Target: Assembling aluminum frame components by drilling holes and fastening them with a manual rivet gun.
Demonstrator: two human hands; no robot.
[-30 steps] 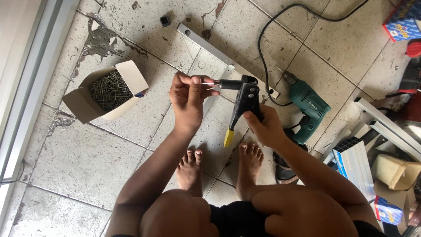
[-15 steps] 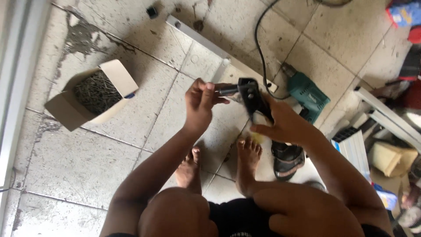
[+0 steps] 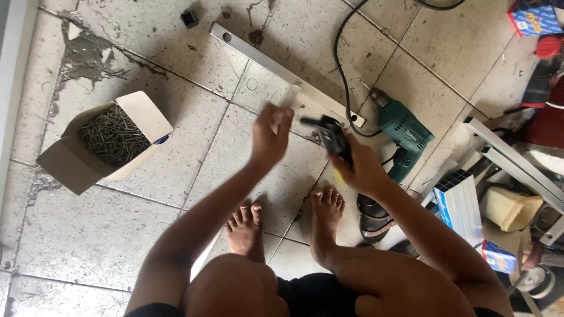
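Note:
My right hand (image 3: pixel 365 171) grips a black hand riveter (image 3: pixel 332 136) with a yellow-tipped handle, held over the tiled floor in front of my bare feet (image 3: pixel 326 217). Just left of the tool's nose and apart from it, my left hand (image 3: pixel 269 138) is blurred by motion. Its fingers look loosely curled, and I cannot tell whether they hold anything. A long aluminium bar (image 3: pixel 258 56) lies diagonally on the floor just beyond both hands.
An open cardboard box (image 3: pixel 64 167) of small dark metal fasteners sits on the left. A green electric drill (image 3: pixel 405 138) with a black cord (image 3: pixel 341 64) lies right of the riveter. White frame pieces (image 3: pixel 511 158), a ribbed panel (image 3: pixel 461 205) and clutter crowd the right side.
My left hand has come off the riveter's nose and swung left. The riveter in my right hand has tilted and dropped a little.

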